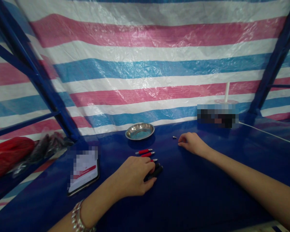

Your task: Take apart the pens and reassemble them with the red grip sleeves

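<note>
My left hand (135,175) is low over the table, thumb and fingers apart around several black pen-like barrels (157,170) that it partly covers. Just beyond its knuckles lie red pen barrels with silver tips, among them the far red barrel (144,151) and the middle red barrel (148,154). A third red barrel (154,160) is mostly hidden by the fingers. To the right, my right hand (192,143) rests on the table with its fingertips pinched together; what they hold, if anything, is too small to see. A small silver pen tip (174,137) lies just left of those fingers.
An oval metal dish (140,132) stands at the back of the blue table (195,193). A phone (85,175) with a lit screen lies at left. A blurred dark object (217,117) and a white rod (227,92) are at back right. Striped sheeting (159,71) hangs behind.
</note>
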`<state>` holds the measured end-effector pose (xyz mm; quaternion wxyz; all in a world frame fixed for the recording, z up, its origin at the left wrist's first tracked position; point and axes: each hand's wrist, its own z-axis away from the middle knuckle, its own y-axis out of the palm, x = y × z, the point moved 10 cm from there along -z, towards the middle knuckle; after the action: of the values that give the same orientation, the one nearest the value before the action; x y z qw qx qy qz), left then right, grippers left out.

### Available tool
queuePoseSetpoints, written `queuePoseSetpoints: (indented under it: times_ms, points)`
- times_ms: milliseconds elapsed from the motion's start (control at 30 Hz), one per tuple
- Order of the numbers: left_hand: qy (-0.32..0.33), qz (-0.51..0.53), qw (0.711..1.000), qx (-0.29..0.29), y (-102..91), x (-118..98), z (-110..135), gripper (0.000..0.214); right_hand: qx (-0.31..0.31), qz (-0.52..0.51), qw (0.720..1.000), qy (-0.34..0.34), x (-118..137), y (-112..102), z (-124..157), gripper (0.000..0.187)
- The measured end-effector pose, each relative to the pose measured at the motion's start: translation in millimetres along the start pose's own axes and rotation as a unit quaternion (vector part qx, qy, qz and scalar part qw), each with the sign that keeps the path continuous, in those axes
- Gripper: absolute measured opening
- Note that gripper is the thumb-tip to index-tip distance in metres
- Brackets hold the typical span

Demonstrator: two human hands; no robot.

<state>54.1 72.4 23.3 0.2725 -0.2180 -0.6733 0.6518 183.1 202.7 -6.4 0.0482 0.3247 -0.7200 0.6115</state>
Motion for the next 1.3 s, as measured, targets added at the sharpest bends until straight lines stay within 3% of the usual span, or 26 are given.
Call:
queuePoseSetpoints:
  times_ms: [167, 300, 400, 633, 1300]
  points:
    - [-0.015, -0.015, 0.998, -0.054, -2.6, 5, -1, 0.01, 0.093, -0.165, 0.98, -0.064, 41, 18, 14, 0.014]
    - [-0.049, -0.015, 0.994, -0.099, -7.1, 15, -2, 0.016, 0.206, -0.41, 0.884, -0.091, 75, 34, 32, 0.019]
    - [-0.058, -0.018, 0.994, -0.096, -6.6, 18, -2, 0.017, 0.208, -0.462, 0.857, -0.09, 82, 33, 37, 0.022]
    - [-0.065, -0.01, 0.993, -0.103, -8.7, 17, -2, 0.017, 0.141, -0.462, 0.874, -0.061, 76, 20, 32, 0.024]
    - [-0.053, 0.006, 0.993, -0.109, -6.7, 14, -2, 0.014, 0.124, -0.469, 0.871, -0.077, 77, 23, 32, 0.018]
